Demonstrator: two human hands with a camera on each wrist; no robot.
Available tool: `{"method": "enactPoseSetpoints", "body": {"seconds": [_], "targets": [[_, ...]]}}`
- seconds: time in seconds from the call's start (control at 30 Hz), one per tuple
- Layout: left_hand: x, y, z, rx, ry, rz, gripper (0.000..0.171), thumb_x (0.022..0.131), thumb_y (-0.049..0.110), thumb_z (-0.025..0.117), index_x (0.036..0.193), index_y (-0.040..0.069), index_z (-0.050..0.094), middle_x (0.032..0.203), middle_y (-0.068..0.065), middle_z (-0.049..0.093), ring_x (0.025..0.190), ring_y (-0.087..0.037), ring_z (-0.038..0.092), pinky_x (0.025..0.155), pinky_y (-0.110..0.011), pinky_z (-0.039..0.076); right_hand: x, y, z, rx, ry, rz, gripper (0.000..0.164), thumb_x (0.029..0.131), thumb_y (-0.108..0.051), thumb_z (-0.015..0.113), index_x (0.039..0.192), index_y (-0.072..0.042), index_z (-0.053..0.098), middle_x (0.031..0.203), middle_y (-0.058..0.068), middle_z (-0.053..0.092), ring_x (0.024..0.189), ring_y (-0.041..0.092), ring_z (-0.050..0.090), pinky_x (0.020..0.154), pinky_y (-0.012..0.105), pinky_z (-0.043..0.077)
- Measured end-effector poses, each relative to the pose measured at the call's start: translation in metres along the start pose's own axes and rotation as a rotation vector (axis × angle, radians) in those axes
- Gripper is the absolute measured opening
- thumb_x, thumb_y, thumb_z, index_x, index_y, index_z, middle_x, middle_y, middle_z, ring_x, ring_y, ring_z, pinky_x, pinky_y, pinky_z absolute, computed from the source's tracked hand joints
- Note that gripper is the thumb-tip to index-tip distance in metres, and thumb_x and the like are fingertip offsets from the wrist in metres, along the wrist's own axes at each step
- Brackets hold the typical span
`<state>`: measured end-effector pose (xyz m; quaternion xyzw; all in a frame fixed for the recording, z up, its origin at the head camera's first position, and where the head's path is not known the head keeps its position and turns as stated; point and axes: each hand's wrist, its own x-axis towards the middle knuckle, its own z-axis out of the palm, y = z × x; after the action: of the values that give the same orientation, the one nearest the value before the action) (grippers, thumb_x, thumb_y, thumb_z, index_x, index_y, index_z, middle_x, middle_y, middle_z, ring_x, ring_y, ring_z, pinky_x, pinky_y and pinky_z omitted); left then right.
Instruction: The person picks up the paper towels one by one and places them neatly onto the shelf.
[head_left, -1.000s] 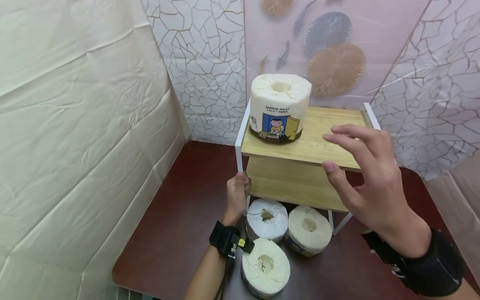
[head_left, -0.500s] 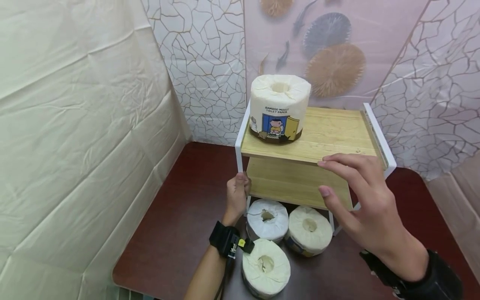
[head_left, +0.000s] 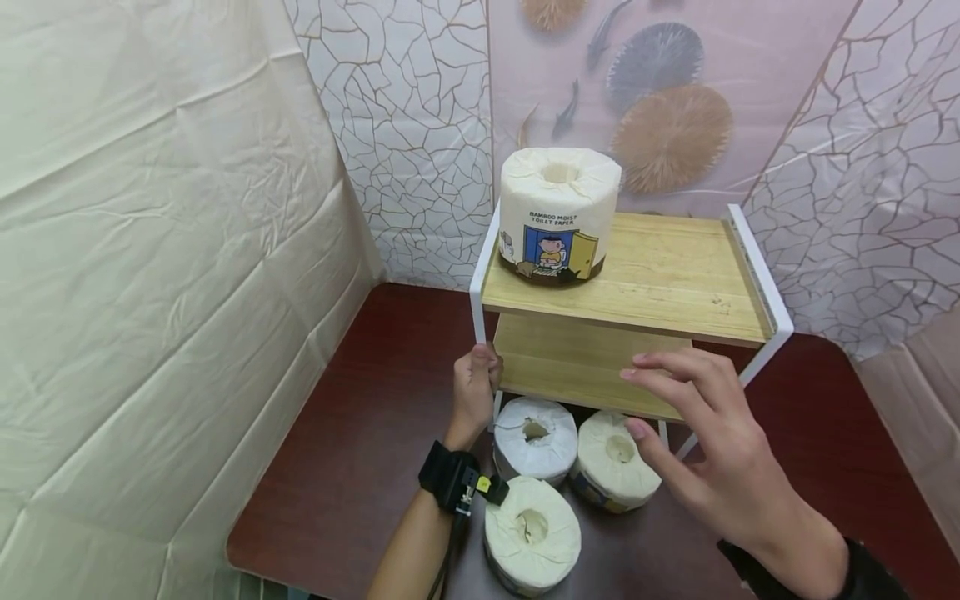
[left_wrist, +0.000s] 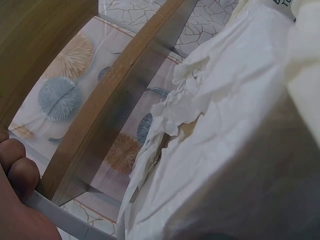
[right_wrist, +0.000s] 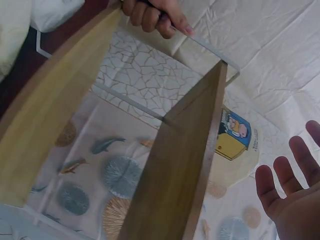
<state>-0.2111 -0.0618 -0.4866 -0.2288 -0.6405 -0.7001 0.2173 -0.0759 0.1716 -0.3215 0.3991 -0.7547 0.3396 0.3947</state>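
My left hand [head_left: 476,387] grips the white metal leg at the left side of a two-tier wooden shelf [head_left: 682,275]. In the right wrist view its fingers [right_wrist: 150,19] curl round that frame. My right hand [head_left: 712,450] hovers in front of the shelf with fingers spread and holds nothing. A wrapped toilet roll [head_left: 558,217] with a cartoon print stands upright on the top board, at its left. Below, a white toilet roll [head_left: 536,440] and a cream toilet roll [head_left: 617,462] stand by the shelf's foot. Another cream roll [head_left: 532,533] is nearer me.
The shelf's lower board [head_left: 585,367] lies under the top one. Everything stands on a dark red table [head_left: 337,450]. A cream cloth wall [head_left: 187,250] borders the left, and a patterned backdrop [head_left: 420,142] hangs behind.
My right hand has moved down and slightly left, from over the top board to in front of the lower board and the right-hand roll. The left hand keeps its grip on the leg.
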Motion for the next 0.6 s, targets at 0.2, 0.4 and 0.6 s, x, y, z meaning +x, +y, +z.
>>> {"method": "enactPoseSetpoints", "body": {"seconds": [0.2,0.4,0.6], "targets": [[0.000,-0.001,0.001,-0.018,0.001,0.000,0.069,0.109,0.065,0.030,0.069,0.008,0.031,0.054,0.002,0.026,0.044,-0.010,0.022,0.044,-0.025,0.019,-0.016,-0.004,0.005,0.029,-0.029,0.011,0.046,0.110,-0.038,0.059,0.114,0.007,0.071,0.119,0.028,0.063,0.129,0.025,0.051,0.115,0.026,0.034],[-0.001,-0.001,0.002,-0.022,-0.002,-0.003,0.072,0.109,0.065,0.030,0.068,0.006,0.030,0.053,0.003,0.026,0.043,-0.010,0.022,0.043,-0.025,0.020,-0.034,-0.006,0.012,0.066,-0.094,-0.010,0.045,0.110,-0.035,0.058,0.120,0.008,0.069,0.125,0.024,0.063,0.136,0.022,0.049,0.119,0.029,0.033],[0.002,-0.001,0.000,-0.010,0.000,-0.010,0.072,0.109,0.066,0.028,0.067,0.008,0.033,0.052,0.003,0.028,0.042,-0.013,0.024,0.042,-0.026,0.020,-0.056,-0.007,0.021,0.047,-0.209,0.020,0.047,0.111,-0.040,0.056,0.127,0.001,0.068,0.135,0.019,0.061,0.139,0.024,0.046,0.121,0.028,0.028]]}}
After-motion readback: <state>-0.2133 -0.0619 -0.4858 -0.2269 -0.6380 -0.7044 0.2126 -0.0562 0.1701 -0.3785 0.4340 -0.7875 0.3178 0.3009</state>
